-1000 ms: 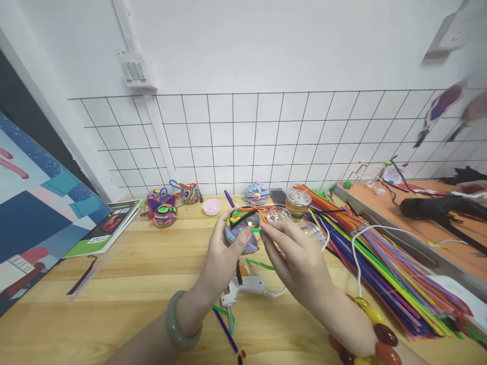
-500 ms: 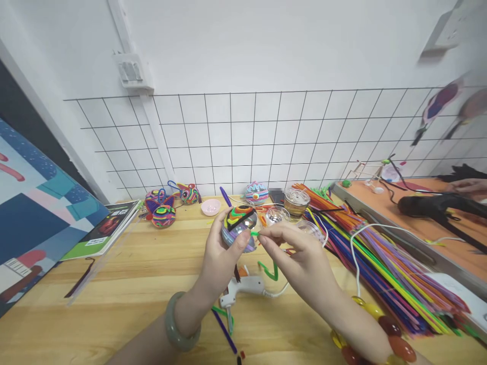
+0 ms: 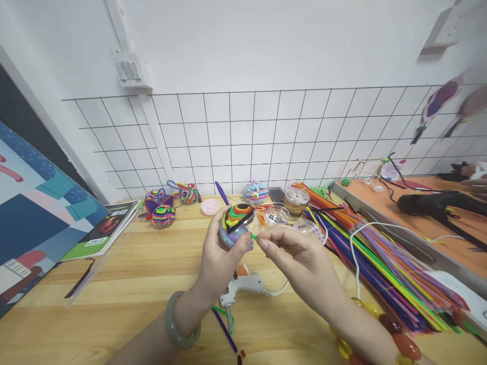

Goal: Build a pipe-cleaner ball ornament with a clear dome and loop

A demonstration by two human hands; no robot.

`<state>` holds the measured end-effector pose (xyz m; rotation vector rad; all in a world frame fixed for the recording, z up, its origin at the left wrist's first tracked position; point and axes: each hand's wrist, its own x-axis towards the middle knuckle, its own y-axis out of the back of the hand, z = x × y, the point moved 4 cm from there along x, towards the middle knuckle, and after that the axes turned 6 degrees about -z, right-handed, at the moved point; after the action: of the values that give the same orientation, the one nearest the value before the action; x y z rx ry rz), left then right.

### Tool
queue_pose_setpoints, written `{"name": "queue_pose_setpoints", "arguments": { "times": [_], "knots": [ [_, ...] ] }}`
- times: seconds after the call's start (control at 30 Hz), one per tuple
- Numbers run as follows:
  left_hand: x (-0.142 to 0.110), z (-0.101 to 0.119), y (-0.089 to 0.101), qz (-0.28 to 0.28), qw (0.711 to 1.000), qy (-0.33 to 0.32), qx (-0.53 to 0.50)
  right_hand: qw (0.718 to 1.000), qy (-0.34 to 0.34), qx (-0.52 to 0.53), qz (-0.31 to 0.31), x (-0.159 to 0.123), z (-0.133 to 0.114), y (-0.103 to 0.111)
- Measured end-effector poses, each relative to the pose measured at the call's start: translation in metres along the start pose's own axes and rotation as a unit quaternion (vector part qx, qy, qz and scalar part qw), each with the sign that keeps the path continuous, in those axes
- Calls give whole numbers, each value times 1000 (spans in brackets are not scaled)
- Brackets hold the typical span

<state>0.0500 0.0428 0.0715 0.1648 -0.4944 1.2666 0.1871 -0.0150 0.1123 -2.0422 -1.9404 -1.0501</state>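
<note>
My left hand (image 3: 224, 248) is wrapped round a clear plastic ball (image 3: 238, 223) partly covered with rows of orange, yellow, green, black and lilac pipe cleaner. Thumb and forefinger of my right hand (image 3: 297, 253) pinch a green pipe cleaner (image 3: 254, 236) close to the ball's right side; most of it is hidden behind that hand. Where its other end meets the ball, my left thumb covers it. Below both hands, a white glue gun (image 3: 243, 286) lies on the wooden table (image 3: 152, 289), with a purple pipe cleaner (image 3: 224, 329) near its nozzle.
Finished colourful balls (image 3: 163, 215) stand along the back left beside a pink dish (image 3: 210, 206). A lidded cup (image 3: 296, 203) and clear shells (image 3: 277, 215) are behind my right hand. Bundled pipe cleaners (image 3: 388, 268) and a white cable (image 3: 353, 258) fill the right. Another person's hand (image 3: 477, 187) shows at far right.
The ball has turned and shifted slightly left in my left hand. The dangling green pipe cleaner below my right hand has gone out of sight behind it.
</note>
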Motion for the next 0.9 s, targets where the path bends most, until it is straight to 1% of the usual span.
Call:
{"name": "queue_pose_setpoints", "arguments": {
  "times": [0.07,0.13,0.2,0.27,0.37,0.43,0.5,0.57,0.6,0.63,0.67,0.73,0.77,0.8,0.83,0.87,0.9],
  "knots": [
    [1,1,3,6,1000,-13,7,1000,8,2,3,-2,-1,-2],
    [2,2,7,15,999,-40,13,1000,6,21,-17,-4,-4,-4],
    [4,3,12,18,997,-70,10,997,-8,48,-68,-8,-9,-8],
    [7,3,18,20,996,-92,-7,987,-26,78,-138,-12,-15,-11],
    [10,4,25,26,994,-96,-46,964,-38,134,-225,-19,-26,-12],
    [13,7,29,28,993,-84,-78,959,-38,148,-239,-20,-31,-9],
    [16,11,33,22,992,-65,-110,965,-43,141,-215,-17,-31,-4],
    [21,17,38,2,990,-39,-135,971,-67,146,-178,-11,-24,2],
    [22,21,40,-10,990,-23,-142,969,-88,155,-169,-7,-17,4],
    [24,25,45,-9,989,-19,-148,965,-113,165,-169,-3,-9,5],
    [25,30,50,-1,988,-31,-154,957,-143,171,-186,0,0,4],
    [26,39,59,-21,985,-45,-166,933,-198,162,-252,4,21,-2],
    [27,42,62,-39,983,-45,-172,921,-217,140,-292,4,31,-7],
    [27,45,65,-65,981,-40,-179,916,-216,113,-320,4,40,-12],
    [26,47,68,-94,977,-34,-186,916,-207,62,-337,4,49,-17],
    [26,49,71,-126,972,-30,-196,917,-192,-20,-348,4,56,-23],
    [25,51,73,-160,965,-23,-204,909,-168,-115,-363,2,62,-29]
  ]
}}
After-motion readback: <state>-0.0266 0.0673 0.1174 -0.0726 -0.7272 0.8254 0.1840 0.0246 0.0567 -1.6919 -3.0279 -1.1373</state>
